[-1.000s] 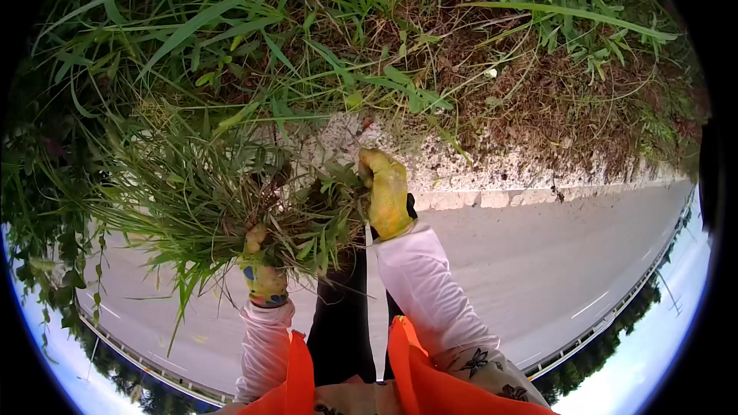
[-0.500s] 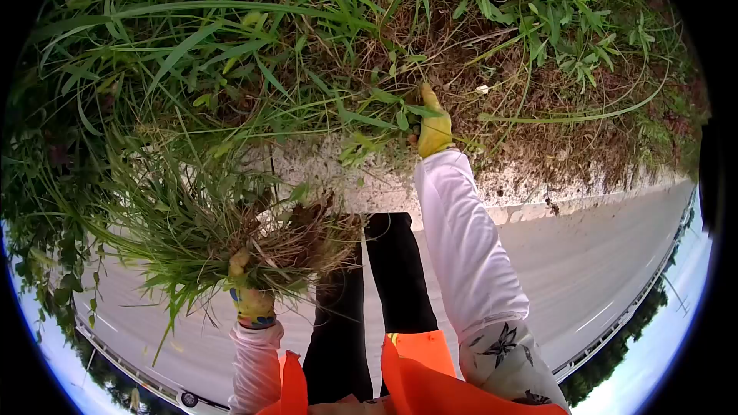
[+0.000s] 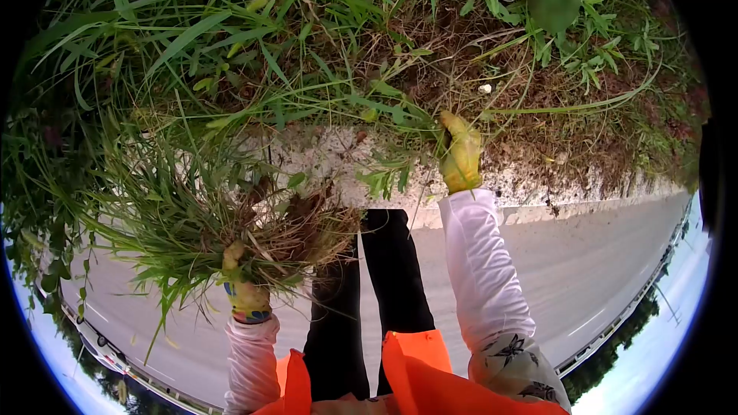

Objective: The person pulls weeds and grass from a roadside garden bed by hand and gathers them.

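Note:
A large bundle of pulled grass and weeds, with brown roots on its right side, is gripped by my left hand in a patterned glove. Farther right, over the pale concrete edge, my right hand in a yellow glove is closed around green weed stems, whose leaves hang to its left. Its fingertips are partly hidden by its own knuckles and the stems. A small white object lies on the soil just above this hand.
Tall grass covers the upper bank, with bare brown soil at right. The concrete kerb borders a grey road. A white vehicle is at the lower left. My black-trousered legs stand below the kerb.
My right hand left the bundle, reached up and right into the weeds, then came back slightly down with stems in it. My left hand moved a little down and left, still holding the bundle.

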`<state>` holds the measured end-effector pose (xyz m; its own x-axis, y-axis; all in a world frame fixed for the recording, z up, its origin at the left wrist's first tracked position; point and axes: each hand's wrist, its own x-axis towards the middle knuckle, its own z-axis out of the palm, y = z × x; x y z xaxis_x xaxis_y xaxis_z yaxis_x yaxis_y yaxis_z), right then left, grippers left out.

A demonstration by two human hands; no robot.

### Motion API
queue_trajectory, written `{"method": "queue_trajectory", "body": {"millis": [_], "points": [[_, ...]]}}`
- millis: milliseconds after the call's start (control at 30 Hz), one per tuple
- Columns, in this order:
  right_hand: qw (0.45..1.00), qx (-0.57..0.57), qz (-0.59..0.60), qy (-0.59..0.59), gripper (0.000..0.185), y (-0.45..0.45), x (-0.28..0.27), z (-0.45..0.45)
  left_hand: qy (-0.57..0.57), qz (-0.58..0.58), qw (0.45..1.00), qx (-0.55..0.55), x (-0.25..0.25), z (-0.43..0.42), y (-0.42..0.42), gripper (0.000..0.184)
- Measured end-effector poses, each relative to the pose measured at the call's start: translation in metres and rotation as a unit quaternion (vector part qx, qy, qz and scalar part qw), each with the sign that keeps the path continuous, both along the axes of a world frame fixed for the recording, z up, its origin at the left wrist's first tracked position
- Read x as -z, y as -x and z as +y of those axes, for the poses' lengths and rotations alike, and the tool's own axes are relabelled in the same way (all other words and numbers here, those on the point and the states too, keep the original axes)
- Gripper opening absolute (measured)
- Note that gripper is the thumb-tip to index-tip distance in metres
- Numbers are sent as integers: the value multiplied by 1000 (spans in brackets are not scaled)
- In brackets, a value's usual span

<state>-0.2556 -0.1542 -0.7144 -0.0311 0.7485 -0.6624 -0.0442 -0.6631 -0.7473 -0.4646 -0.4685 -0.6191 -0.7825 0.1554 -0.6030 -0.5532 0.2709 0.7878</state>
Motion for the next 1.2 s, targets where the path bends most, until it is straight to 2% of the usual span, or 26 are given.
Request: {"method": "queue_trajectory", "body": {"millis": [33,67,133,167,233,267,333,467,533,567,667,700,733,767,833,867,967,1067,1100,1133,1167,1200], "points": [[1000,-25,-3,-14,20,-1,6,-5,-10,-22,1000,12,1,1,3,26],[992,-99,-66,51,23,-11,27,-9,-12,-22,1000,13,-3,7,2,26],[991,-112,-72,-28,28,-9,80,-26,0,-74,996,-41,-15,20,2,23],[991,-110,-71,-27,28,4,69,-21,1,-74,997,-39,-16,21,2,23],[983,-12,36,182,31,38,28,-3,-1,-81,996,-39,-17,23,1,22],[981,-10,37,189,38,50,37,1,1,-81,996,-35,-16,21,1,22],[972,0,-5,236,38,70,34,10,-9,-82,996,-17,-11,13,4,24],[979,-26,19,201,39,80,38,14,-19,-36,999,16,-5,1,3,29],[976,-41,69,205,36,69,60,14,-26,-64,997,16,-5,-1,5,31],[960,-35,153,232,31,68,64,16,-26,-65,997,15,-5,-2,5,31],[969,-33,86,227,27,53,65,9,26,-33,997,65,1,-12,5,32],[956,-21,166,240,28,51,64,8,42,23,993,107,9,-20,7,34],[956,-21,166,242,28,51,64,5,51,52,989,129,16,-30,7,36],[971,-29,127,199,29,52,62,2,61,81,984,149,19,-31,8,37],[987,-47,43,147,36,53,63,-4,46,55,991,111,21,-33,8,40],[987,-46,44,149,36,52,62,-6,42,47,993,98,20,-32,8,41],[980,1,93,175,42,50,59,-12,47,110,974,193,16,-27,9,42],[968,64,139,198,35,65,35,-12,5,100,982,159,10,-14,4,41],[967,87,116,209,26,72,30,-16,49,71,988,125,9,-12,4,42],[967,88,115,211,26,68,20,-21,93,40,991,89,8,-10,5,44],[978,-3,109,177,30,62,-3,-30,96,38,991,87,3,-6,5,44],[981,-93,98,140,35,53,-22,-40,44,-51,997,39,-3,-2,6,30]]}}
